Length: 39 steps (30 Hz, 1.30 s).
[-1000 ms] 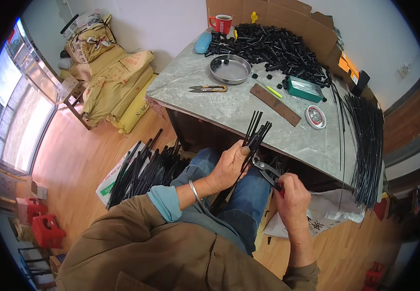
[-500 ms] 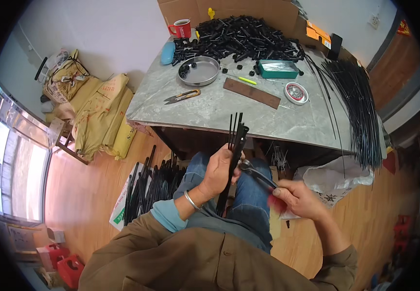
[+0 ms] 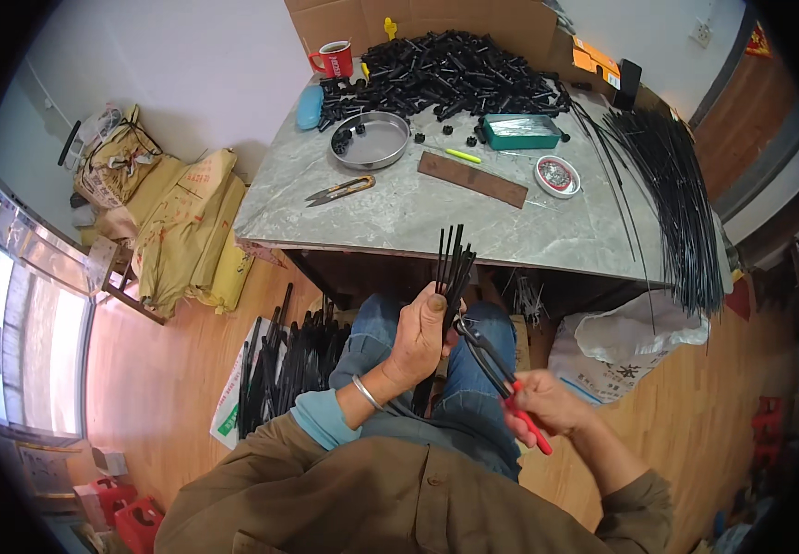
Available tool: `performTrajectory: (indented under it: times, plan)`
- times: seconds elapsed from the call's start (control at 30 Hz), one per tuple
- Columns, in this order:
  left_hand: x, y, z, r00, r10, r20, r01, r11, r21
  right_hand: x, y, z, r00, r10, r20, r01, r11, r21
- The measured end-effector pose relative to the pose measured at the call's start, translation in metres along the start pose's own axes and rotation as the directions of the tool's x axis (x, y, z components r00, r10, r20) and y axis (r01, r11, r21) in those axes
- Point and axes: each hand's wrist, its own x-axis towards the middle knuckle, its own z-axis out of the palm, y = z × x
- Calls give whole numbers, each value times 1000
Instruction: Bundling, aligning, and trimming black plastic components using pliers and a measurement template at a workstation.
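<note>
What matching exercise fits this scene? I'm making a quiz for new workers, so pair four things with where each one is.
Things:
1. pliers
2. bundle of black rods
3. red mug
4. scissors

Places:
A. far left corner of the table
B. in the left hand
C. lying flat on the table, near its left edge
D. in the right hand

Pairs: 1-D, 2-B, 3-A, 4-C

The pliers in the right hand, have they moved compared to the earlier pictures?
Yes. The pliers were down by the right hand, apart from the bundle of black rods; judged against the person's lap, their jaws now reach up to it.
</note>
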Motion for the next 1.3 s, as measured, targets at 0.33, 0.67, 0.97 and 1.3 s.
performTrajectory:
  times: [0.33, 0.67, 0.97, 1.3]
  plan:
    - [0, 3, 0, 999, -51, -18, 50, 998, -29, 3, -29, -1, 883, -468, -31, 231, 493, -839]
    - [-3, -2, -1, 1000, -29, 2, 29, 999, 29, 3, -35, 14, 933, -326, -154, 26, 488, -872]
    - [-3, 9, 3, 993, -100, 62, 103, 993, -56, 1, -31, 11, 998, 58, -15, -60, 947, -317]
    - [0, 7, 0, 982, -140, 130, 157, 978, -134, 10, -18, 16, 996, 38, -75, -65, 910, -409]
